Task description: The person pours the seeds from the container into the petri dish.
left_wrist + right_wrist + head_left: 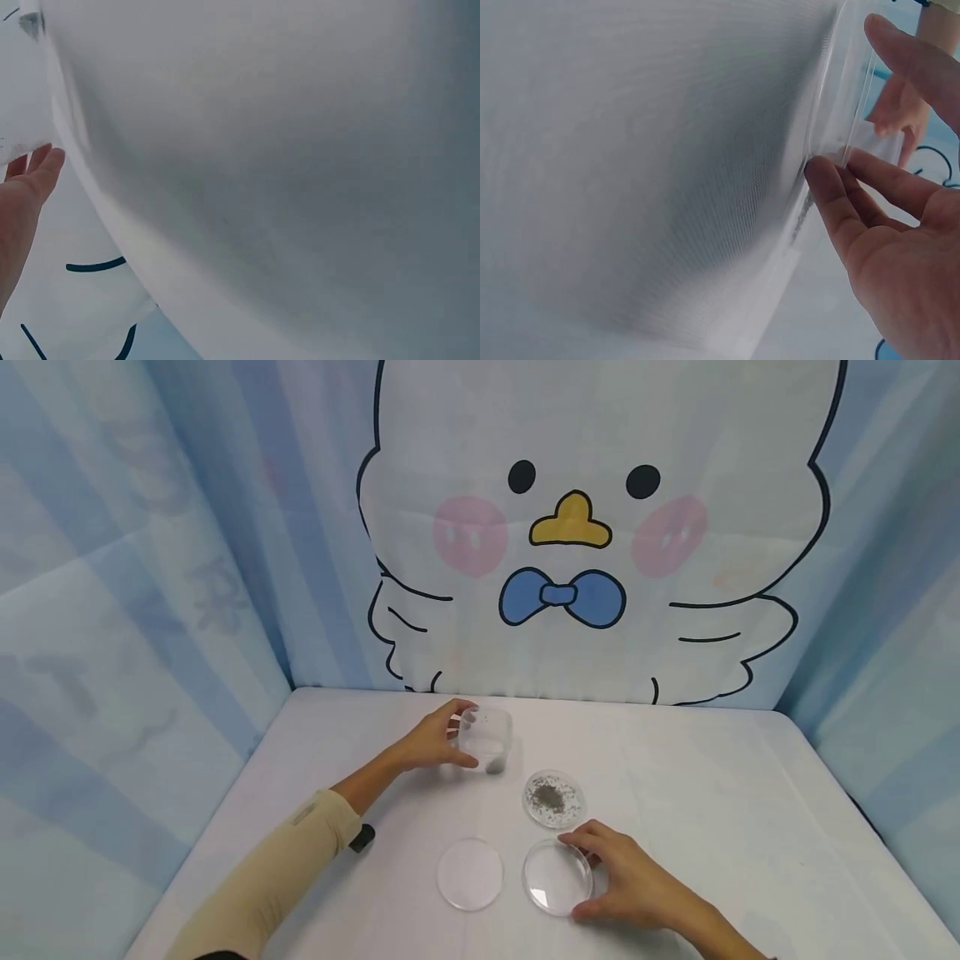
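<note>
My left hand [431,742] holds a clear plastic container [486,735] by its left side, thumb in front and fingers behind, at the back of the table. A small dark grey clump [496,765] shows at the container's lower right. With thumb and fingers on opposite sides of the rim, my right hand [626,881] grips a clear petri dish [555,881] at the front. Just behind that dish lies another petri dish [553,799] holding dark grains, heaped in the middle and scattered around. The left wrist view catches only part of the left hand [26,199].
A flat clear round lid or dish [470,874] lies to the left of the gripped petri dish. A small black object [363,838] sits by the left sleeve. White cloth covers the table [720,793], and printed curtains [570,643] enclose its back and sides.
</note>
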{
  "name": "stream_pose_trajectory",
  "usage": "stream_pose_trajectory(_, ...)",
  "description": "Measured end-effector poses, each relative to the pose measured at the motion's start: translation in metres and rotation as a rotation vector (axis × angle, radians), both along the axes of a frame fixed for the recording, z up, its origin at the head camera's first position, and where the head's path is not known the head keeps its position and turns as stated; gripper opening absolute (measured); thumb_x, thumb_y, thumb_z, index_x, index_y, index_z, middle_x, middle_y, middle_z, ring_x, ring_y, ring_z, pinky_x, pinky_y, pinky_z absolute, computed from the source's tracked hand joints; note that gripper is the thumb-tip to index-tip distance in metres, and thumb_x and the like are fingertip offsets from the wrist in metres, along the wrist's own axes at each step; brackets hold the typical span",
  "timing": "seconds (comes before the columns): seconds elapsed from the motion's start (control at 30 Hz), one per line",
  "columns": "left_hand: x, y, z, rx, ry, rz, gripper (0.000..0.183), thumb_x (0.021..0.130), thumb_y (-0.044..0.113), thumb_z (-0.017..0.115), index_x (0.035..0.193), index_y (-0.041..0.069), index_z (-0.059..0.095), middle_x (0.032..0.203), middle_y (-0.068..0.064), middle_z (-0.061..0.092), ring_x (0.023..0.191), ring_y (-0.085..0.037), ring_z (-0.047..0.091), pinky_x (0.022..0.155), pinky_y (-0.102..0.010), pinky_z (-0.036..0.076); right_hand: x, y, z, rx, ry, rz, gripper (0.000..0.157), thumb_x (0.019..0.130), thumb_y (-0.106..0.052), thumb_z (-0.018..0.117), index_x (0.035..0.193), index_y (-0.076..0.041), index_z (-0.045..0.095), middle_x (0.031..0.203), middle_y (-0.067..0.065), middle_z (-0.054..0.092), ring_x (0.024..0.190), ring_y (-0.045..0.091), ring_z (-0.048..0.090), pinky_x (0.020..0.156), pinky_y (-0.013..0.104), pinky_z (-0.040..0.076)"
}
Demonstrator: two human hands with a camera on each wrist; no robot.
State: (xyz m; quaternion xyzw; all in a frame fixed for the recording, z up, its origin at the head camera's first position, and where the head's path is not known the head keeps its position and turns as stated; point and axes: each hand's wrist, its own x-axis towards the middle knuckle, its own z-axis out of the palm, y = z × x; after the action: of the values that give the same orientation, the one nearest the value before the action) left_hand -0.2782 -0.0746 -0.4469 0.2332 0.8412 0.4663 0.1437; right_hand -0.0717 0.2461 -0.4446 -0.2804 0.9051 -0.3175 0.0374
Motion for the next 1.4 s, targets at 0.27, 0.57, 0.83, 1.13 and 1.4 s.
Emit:
stream_pose_trajectory(0.27, 0.026, -0.007, 0.011, 0.019, 0.081, -0.047, 0.095, 0.075, 0.014, 0.095, 0.153, 0.013, 0.042, 0.153, -0.009, 0.047, 0.139, -0.032, 0.051, 0.119, -0.045, 0.043, 0.0, 0.001, 0.001, -0.006, -0.003, -0.005, 0.079, 0.066, -0.027, 0.098, 0.133, -0.002, 0.065, 0.12, -0.001, 0.063, 0.097, 0.004, 0.061, 0.085, 0.026, 0.056)
stream_pose_trajectory(0.57, 0.056, -0.008, 0.027, 0.011, 0.24, -0.12, 0.092, 0.072, 0.013, 0.095, 0.15, 0.011, 0.046, 0.14, -0.012, 0.051, 0.137, -0.029, 0.052, 0.119, -0.043, 0.042, -0.001, 0.001, 0.003, 0.019, -0.07, -0.041, 0.081, 0.066, -0.032, 0.098, 0.135, -0.004, 0.065, 0.121, -0.003, 0.062, 0.098, 0.007, 0.062, 0.085, 0.026, 0.056)
stream_pose_trajectory(0.83, 0.084, -0.001, 0.039, -0.031, 0.327, -0.197, 0.091, 0.071, 0.016, 0.097, 0.149, 0.013, 0.05, 0.131, -0.007, 0.054, 0.125, -0.024, 0.054, 0.114, -0.043, 0.049, -0.001, 0.001, 0.0, 0.008, -0.067, -0.038, 0.081, 0.065, -0.034, 0.098, 0.134, -0.006, 0.066, 0.12, -0.004, 0.062, 0.098, 0.007, 0.062, 0.084, 0.025, 0.056)
stream_pose_trajectory(1.13, 0.111, 0.012, 0.052, -0.106, 0.354, -0.22, 0.088, 0.073, 0.016, 0.094, 0.149, 0.017, 0.05, 0.138, -0.002, 0.054, 0.125, -0.019, 0.057, 0.103, -0.038, 0.056, -0.001, 0.0, 0.001, -0.006, -0.069, -0.037, 0.081, 0.065, -0.033, 0.099, 0.133, -0.005, 0.066, 0.118, -0.003, 0.062, 0.096, 0.007, 0.062, 0.083, 0.026, 0.056)
stream_pose_trajectory(1.4, 0.125, 0.021, 0.06, -0.201, 0.468, -0.239, 0.087, 0.072, 0.019, 0.095, 0.148, 0.017, 0.051, 0.14, -0.004, 0.055, 0.129, -0.022, 0.053, 0.107, -0.044, 0.053, 0.0, 0.0, 0.002, -0.033, -0.045, -0.02, 0.081, 0.065, -0.03, 0.099, 0.133, -0.003, 0.066, 0.118, -0.001, 0.063, 0.094, 0.008, 0.063, 0.082, 0.027, 0.056)
